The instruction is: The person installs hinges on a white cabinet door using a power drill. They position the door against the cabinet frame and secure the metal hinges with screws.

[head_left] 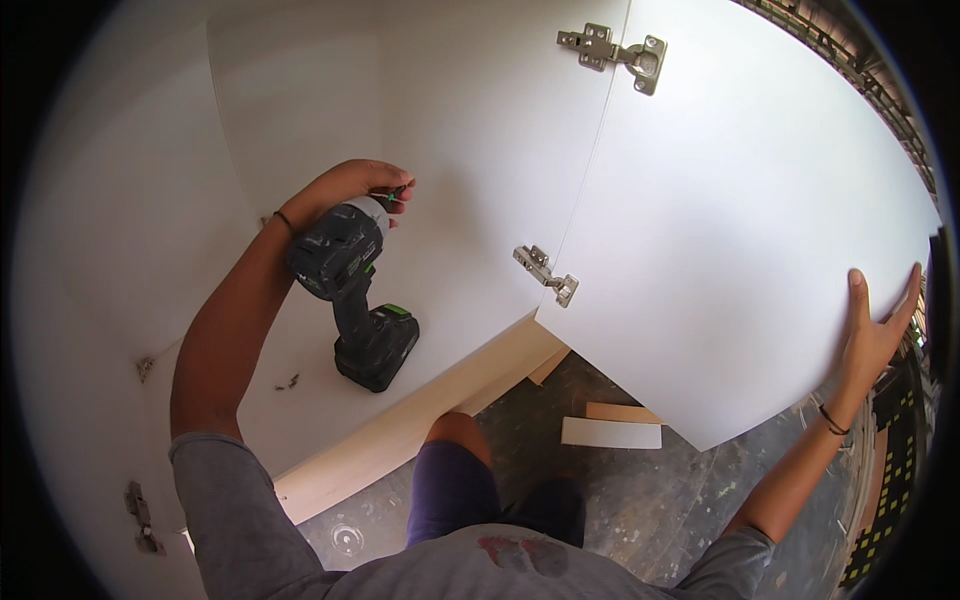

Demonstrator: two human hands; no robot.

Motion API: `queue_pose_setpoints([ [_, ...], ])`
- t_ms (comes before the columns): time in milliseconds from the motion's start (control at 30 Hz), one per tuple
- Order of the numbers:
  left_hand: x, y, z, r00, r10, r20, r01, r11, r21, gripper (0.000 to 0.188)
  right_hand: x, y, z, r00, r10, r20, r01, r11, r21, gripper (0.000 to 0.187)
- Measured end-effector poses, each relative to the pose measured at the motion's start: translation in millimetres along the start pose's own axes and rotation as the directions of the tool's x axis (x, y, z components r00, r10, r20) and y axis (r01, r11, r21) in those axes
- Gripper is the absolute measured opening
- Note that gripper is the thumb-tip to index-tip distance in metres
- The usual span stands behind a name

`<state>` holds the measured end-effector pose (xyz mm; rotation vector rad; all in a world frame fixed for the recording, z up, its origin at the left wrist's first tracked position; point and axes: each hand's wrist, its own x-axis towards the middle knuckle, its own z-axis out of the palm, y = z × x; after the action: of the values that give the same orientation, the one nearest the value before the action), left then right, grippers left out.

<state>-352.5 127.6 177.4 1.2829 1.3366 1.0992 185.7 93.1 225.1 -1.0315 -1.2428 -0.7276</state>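
left grip (388, 182): at nose of black driver (345, 255) | right grip (872, 335): at white door (730, 220) | metal hinges (598, 46): on door

I get the strongest light on the white door (720, 180), palest toward its upper edge. The cabinet (480, 110) reads dimmer and greyer toward its left side, with a soft shadow on its panel to the right of the power drill (335, 255). The floor (640, 490) looks dark below the door's lower corner. I see the drill and the upper hinge (648, 65) fairly crisply; black vignetting rings my feed, and straight edges bow toward the rim.
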Motion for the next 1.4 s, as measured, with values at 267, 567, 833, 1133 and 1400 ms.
queue_pose_setpoints([
  [267, -10.6, -4.5, 4.3, 0.998, -0.002, 0.066, 0.01, 0.992, -0.122, 0.021, 73.2, -23.7, -11.5, 0.914, -0.404, -0.026, 0.326, 0.772, -0.546, 0.074],
  [567, -33.0, -9.8, 13.0, 0.989, 0.147, 0.011, -0.14, 0.96, -0.243, 0.024, 130.8, -143.3, 112.5, 0.687, -0.542, 0.484, 0.689, 0.698, -0.196, 0.049],
  [833, -25.6, -21.5, 17.1, 0.986, 0.167, 0.004, -0.154, 0.922, -0.356, 0.025, 147.3, -181.7, 160.4, 0.511, -0.596, 0.62, 0.768, 0.64, -0.018, 0.05],
  [1133, -16.4, -30.4, 10.1, 0.978, 0.209, 0.009, -0.19, 0.907, -0.376, 0.026, 149.4, -196.3, 170.9, 0.509, -0.494, 0.704, 0.727, 0.685, -0.045, 0.044],
  [1400, -8.5, -40.7, 6.5, 0.97, 0.245, 0.013, -0.211, 0.861, -0.463, 0.028, 135.2, -200.8, 180.2, 0.58, -0.504, 0.639, 0.689, 0.722, -0.056, 0.044],
])
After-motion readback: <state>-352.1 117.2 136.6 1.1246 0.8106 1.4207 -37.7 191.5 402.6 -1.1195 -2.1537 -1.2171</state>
